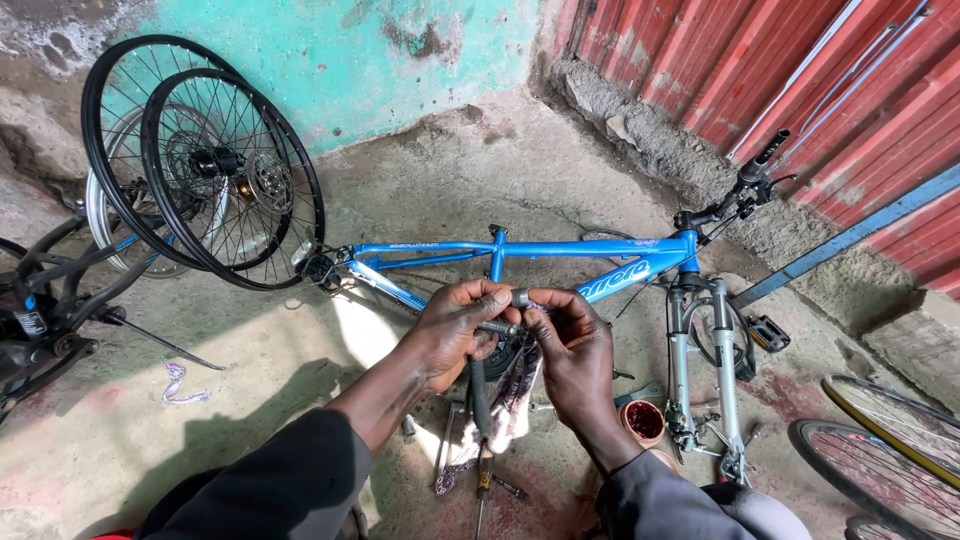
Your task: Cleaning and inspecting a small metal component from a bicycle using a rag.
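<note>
- The left hand (452,335) has its fingers closed round a dark axle (497,327), steadying it above the blue bicycle frame (520,248).
- The right hand (572,345) pinches a small metal ring (520,297), possibly a nut, at the axle's end.

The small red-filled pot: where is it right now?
In the head view, the small pot sits on the ground right of the right hand, beside the fork of the blue frame.
</note>
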